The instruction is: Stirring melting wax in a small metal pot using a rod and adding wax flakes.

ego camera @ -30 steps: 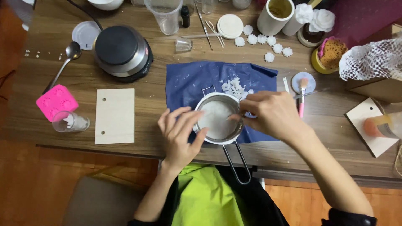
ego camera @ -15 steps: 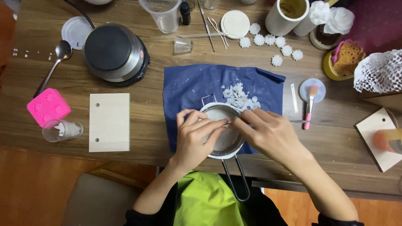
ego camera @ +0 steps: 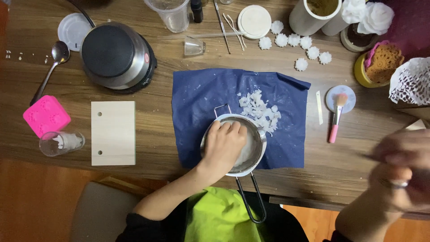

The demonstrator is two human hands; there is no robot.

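Left hand [ego camera: 225, 145] is down inside the small metal pot [ego camera: 255, 152], fingers curled onto the white wax in it, the grip loosely closed there. Right hand [ego camera: 401, 168] is blurred off to the side; can't tell its grip. The pot sits on the blue cloth [ego camera: 201, 98], white flakes [ego camera: 260, 107] just beyond, hot plate [ego camera: 114, 56] farther back on the surface.

I am looking down at a wooden table [ego camera: 152, 107]. A blue cloth [ego camera: 201, 96] is lying at its middle, reaching toward the near edge. A round hotplate [ego camera: 114, 56] is sitting toward the far left, a pale wooden board [ego camera: 113, 133] and a pink mould [ego camera: 46, 116] are lying near the left near edge, and a pink brush [ego camera: 336, 120] is resting right of the cloth.
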